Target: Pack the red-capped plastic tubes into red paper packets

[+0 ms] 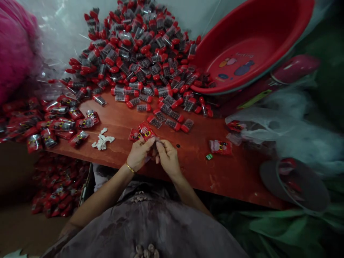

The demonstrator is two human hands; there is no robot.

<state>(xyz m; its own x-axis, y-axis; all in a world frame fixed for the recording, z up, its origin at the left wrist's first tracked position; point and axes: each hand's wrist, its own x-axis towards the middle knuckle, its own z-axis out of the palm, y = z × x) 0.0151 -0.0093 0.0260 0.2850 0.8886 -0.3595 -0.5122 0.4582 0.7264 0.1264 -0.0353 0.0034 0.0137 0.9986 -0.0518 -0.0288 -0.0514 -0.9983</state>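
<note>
My left hand, with a gold bracelet at the wrist, is closed on a red printed plastic packet. The fingertips of my right hand are pinched together at the near end of this packet, almost touching the left thumb. Between the fingers the packet's end looks clear and dark, and its contents are hidden. Just left of it, partly covered, another red packet lies on the wooden table. Beyond my hands are small clear tubes with red caps and dark contents.
A big heap of capped tubes rises at the back beside a tilted red basin. Filled red packets pile up at left. White scraps, a packet, a small green piece and a grey container also lie around.
</note>
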